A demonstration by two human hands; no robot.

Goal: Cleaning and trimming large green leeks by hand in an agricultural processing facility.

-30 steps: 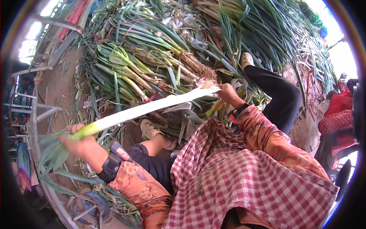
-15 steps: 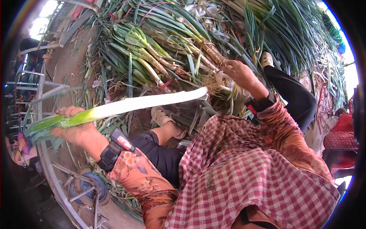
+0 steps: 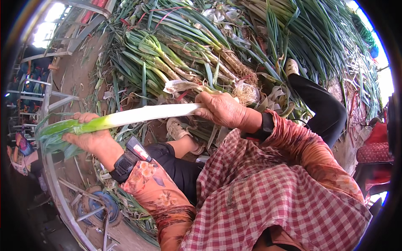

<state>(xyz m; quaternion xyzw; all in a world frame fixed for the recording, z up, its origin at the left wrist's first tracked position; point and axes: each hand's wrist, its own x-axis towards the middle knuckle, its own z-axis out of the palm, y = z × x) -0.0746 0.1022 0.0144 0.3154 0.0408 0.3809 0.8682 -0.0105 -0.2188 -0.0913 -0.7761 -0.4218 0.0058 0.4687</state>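
Note:
A long leek (image 3: 146, 114) with a white shank and green top lies level across the view. My left hand (image 3: 93, 136) is wrapped round its green part, and the leaves hang out past the fingers on the left. Closed on the shank toward the root end is my right hand (image 3: 222, 109). A pale, dry strip of outer leaf (image 3: 184, 86) sticks out above the right hand's fingers. Pale roots (image 3: 247, 93) show just beyond that hand; whether they belong to the held leek I cannot tell.
Untrimmed leeks with brown roots (image 3: 180, 50) lie in a heap ahead. A larger pile of long green leaves (image 3: 322, 37) rises at the far right. Peeled scraps litter the ground. A metal cart frame (image 3: 50, 175) with a blue wheel (image 3: 98, 206) stands at the left.
My right hand has come left from beside the roots and closed round the white shank, with a dry leaf strip now above it. My left hand has moved slightly right with the leek.

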